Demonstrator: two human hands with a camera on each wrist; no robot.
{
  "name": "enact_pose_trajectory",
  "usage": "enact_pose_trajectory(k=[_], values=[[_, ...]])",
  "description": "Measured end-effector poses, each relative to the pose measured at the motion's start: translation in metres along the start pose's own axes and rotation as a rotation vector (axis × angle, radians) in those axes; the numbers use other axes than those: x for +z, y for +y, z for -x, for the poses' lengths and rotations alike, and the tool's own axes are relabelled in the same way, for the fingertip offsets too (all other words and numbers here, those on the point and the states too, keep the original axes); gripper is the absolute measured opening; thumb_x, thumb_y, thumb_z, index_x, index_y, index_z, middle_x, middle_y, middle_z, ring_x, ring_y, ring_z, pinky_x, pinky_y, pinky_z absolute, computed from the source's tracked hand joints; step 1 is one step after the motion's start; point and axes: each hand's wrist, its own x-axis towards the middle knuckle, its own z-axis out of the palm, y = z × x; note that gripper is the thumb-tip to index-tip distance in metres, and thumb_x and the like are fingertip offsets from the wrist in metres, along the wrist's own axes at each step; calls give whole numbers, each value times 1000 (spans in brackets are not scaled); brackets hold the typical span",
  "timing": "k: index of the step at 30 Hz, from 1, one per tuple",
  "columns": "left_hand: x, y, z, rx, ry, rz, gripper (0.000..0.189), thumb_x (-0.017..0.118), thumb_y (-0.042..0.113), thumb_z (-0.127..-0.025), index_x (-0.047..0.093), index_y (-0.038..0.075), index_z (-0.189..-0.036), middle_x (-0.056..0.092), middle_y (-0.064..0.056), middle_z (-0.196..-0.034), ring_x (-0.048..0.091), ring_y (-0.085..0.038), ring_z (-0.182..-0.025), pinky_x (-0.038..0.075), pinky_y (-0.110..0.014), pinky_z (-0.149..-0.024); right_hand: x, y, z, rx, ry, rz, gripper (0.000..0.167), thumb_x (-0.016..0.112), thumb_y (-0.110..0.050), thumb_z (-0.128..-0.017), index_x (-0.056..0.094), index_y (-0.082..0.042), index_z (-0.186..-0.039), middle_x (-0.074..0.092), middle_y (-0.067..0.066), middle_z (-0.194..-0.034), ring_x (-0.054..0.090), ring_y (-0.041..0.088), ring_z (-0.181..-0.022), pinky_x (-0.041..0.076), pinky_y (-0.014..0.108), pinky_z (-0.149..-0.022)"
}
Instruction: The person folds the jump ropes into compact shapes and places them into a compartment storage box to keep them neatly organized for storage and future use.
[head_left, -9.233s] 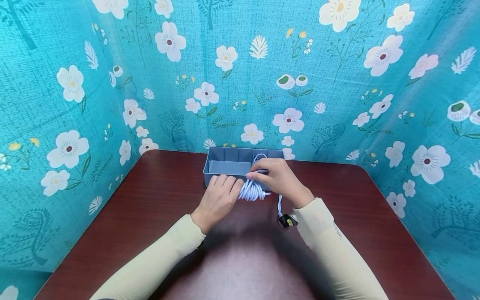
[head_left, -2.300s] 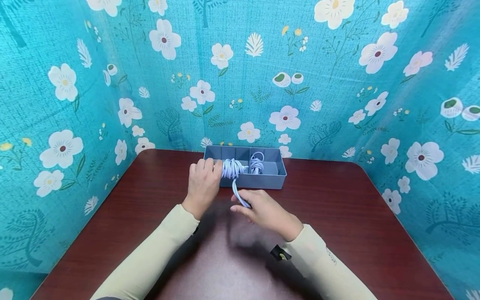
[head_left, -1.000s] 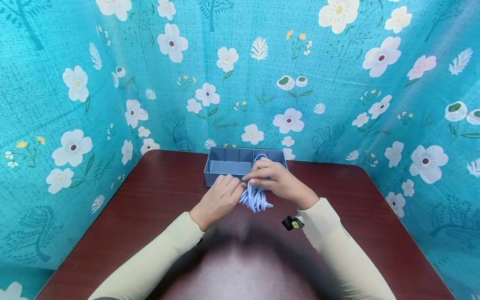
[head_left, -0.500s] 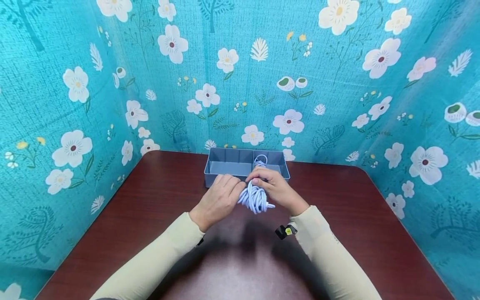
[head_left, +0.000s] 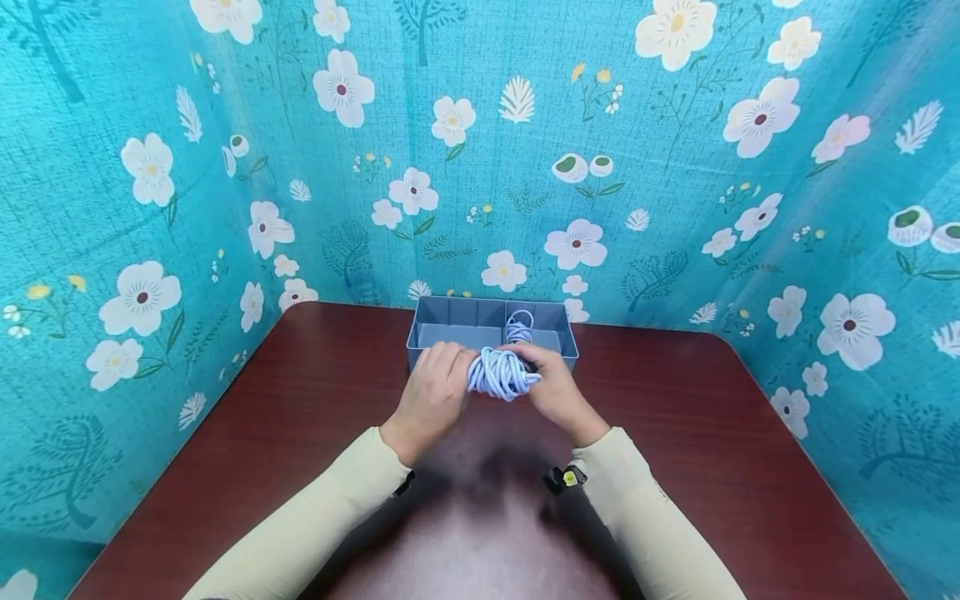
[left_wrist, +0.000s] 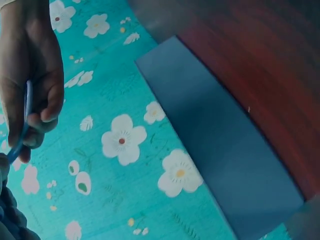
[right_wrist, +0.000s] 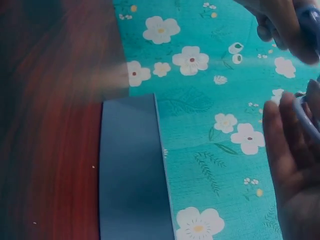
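Observation:
My left hand (head_left: 435,392) grips the left end of a coiled light blue cord (head_left: 501,373), held up in front of the box. At the coil's right side is my right hand (head_left: 555,387), a strand of the cord running between its thumb and fingers. In the left wrist view that strand (left_wrist: 26,115) crosses the palm of the right hand (left_wrist: 42,85). The right wrist view has the right hand (right_wrist: 292,170) low at the right edge, beneath the left hand (right_wrist: 285,25). The coil hides part of the right fingers.
A grey-blue divided box (head_left: 442,312) stands at the table's back edge behind the hands. Its right compartment holds another bundled cord (head_left: 519,328). The dark red table (head_left: 675,433) is enclosed by a flowered turquoise curtain (head_left: 480,167).
Both hands have lifted the coil slightly, nearer the box front. The right hand has shifted from above the coil to its right side. Earlier, it held a strand drawn out below the coil.

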Motion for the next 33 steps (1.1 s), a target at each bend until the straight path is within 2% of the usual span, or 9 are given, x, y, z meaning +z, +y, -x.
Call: enact_pose_trajectory(k=[3, 6, 10, 14, 17, 21, 25, 28, 33], values=[[4, 2, 0, -19, 15, -21, 15, 61, 1, -87, 58, -1, -102, 55, -10, -89, 52, -26, -78, 42, -38, -64, 5, 1, 2, 43, 61, 27, 24, 63, 3, -88, 69, -4, -110, 69, 6, -103, 61, 20, -94, 50, 30, -80], [6, 2, 0, -47, 20, -52, 17, 61, 0, -85, 58, -1, -101, 54, -10, -87, 51, -26, -76, 41, -38, -62, 11, -1, 3, 42, 109, 124, 15, 63, -2, -90, 69, -4, -103, 69, 5, -93, 61, 19, -82, 51, 32, -71], [8, 0, -3, -86, 15, -110, 16, 61, 3, -86, 58, -1, -101, 54, -11, -87, 50, -26, -74, 40, -37, -60, 16, -6, 2, 77, 123, 168, 15, 69, -1, -84, 68, -4, -99, 69, 5, -88, 59, 18, -77, 50, 32, -66], [9, -2, -5, -105, 20, -180, 13, 55, 2, -89, 58, -1, -101, 54, -11, -86, 49, -27, -72, 37, -38, -58, 19, -8, 3, 195, 77, -2, 32, 80, -6, -78, 68, -2, -107, 70, 7, -97, 64, 18, -83, 54, 32, -70], [11, -2, -4, -110, 26, -209, 15, 50, 2, -91, 59, -3, -102, 54, -12, -86, 48, -28, -71, 35, -38, -57, 21, -8, 4, 268, 37, -174, 38, 81, -7, -78, 65, 1, -112, 70, 11, -99, 68, 21, -81, 56, 35, -71], [14, -3, -3, -131, 8, -235, 16, 49, 3, -93, 57, -4, -105, 53, -13, -87, 47, -28, -72, 35, -38, -58, 22, -11, 6, 308, 7, -394, 44, 77, -3, -81, 58, 8, -119, 68, 18, -103, 70, 23, -83, 56, 38, -76], [17, -6, -2, -176, -28, -277, 17, 52, 3, -93, 56, -4, -108, 52, -14, -89, 46, -28, -73, 35, -39, -59, 23, -14, 9, 302, 9, -539, 51, 74, -1, -83, 52, 11, -128, 65, 22, -115, 68, 22, -96, 53, 36, -83], [19, -8, -1, -210, -60, -327, 21, 54, 6, -93, 55, -5, -111, 52, -16, -92, 47, -28, -76, 36, -39, -60, 28, -13, 10, 286, 38, -630, 55, 71, -2, -86, 48, 11, -134, 59, 24, -126, 64, 24, -108, 50, 38, -88], [26, -8, 2, -262, -112, -399, 26, 49, 7, -95, 51, -6, -117, 52, -17, -96, 48, -30, -80, 38, -40, -63, 44, -14, 5, 312, 189, -794, 51, 65, -4, -92, 44, 13, -136, 54, 27, -130, 60, 26, -113, 48, 42, -91]])
